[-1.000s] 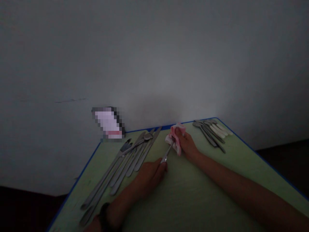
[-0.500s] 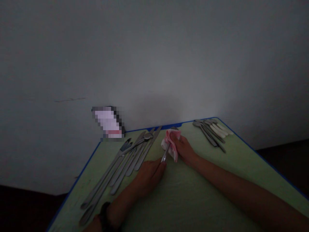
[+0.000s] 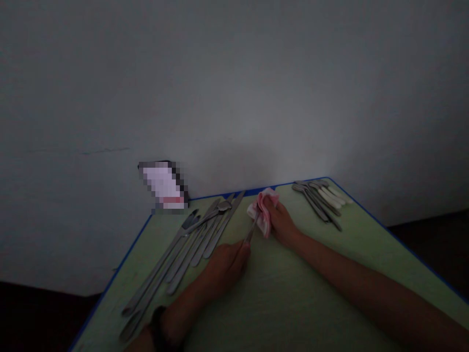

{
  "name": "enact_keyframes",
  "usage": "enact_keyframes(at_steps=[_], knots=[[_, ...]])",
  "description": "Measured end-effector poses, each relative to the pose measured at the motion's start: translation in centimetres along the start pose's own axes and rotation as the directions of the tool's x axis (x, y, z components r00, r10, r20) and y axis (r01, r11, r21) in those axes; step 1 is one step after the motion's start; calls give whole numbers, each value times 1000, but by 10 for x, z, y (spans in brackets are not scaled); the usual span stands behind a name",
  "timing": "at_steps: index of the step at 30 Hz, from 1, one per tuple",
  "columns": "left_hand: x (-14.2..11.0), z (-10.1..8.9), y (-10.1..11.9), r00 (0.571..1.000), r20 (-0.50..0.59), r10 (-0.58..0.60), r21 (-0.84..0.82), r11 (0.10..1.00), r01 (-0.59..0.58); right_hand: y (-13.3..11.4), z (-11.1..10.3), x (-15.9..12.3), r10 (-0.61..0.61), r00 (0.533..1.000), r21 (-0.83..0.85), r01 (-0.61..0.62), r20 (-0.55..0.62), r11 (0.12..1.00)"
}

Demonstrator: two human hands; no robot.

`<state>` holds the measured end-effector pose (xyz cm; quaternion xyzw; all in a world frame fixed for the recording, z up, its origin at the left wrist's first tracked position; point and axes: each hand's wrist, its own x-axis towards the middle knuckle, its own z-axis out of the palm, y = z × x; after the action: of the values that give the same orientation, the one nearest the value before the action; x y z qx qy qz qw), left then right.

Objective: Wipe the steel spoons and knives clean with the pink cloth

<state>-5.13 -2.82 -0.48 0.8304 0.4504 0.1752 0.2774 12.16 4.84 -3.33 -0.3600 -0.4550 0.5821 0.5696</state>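
My left hand (image 3: 227, 266) is closed around the handle end of a metal spoon (image 3: 252, 231), which slants up and away over the table. My right hand (image 3: 283, 222) grips a pink and white cloth (image 3: 264, 215) folded about the spoon's far end, so the bowl is hidden now. To the left of my left hand lies a row of table knives (image 3: 200, 247), side by side and slanting away from me. Another spoon (image 3: 223, 207) rests across their far ends.
Several dark-handled pieces of cutlery (image 3: 317, 203) and some with white handles (image 3: 331, 197) lie at the far right. A blurred-out phone (image 3: 164, 186) leans against the wall (image 3: 234, 98) at the back left. The green table (image 3: 293, 303) has a blue edge.
My right hand and the cloth have shifted slightly up and right along the spoon, covering its far tip. My left hand has barely moved and keeps its hold.
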Motion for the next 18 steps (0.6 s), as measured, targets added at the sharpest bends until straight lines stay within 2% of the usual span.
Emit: enact_keyframes(at_steps=[3,7,10,14,18], knots=[[3,0,5,999,-10,-51,9,999,51,-3,1,-1,22,1000,40,-21,-14,999],[5,-2,11,994,-17,-110,-51,993,109,-9,4,-4,98,992,81,-105,82,991],[5,-3,10,992,-45,-116,-94,989,111,-11,7,-4,97,994,169,-105,57,980],[2,-4,-1,988,-46,-145,-291,949,125,-10,10,-2,52,999,193,-49,-10,980],[-1,-3,-9,985,-17,-172,-482,864,143,-11,6,-1,85,995,142,-92,55,986]])
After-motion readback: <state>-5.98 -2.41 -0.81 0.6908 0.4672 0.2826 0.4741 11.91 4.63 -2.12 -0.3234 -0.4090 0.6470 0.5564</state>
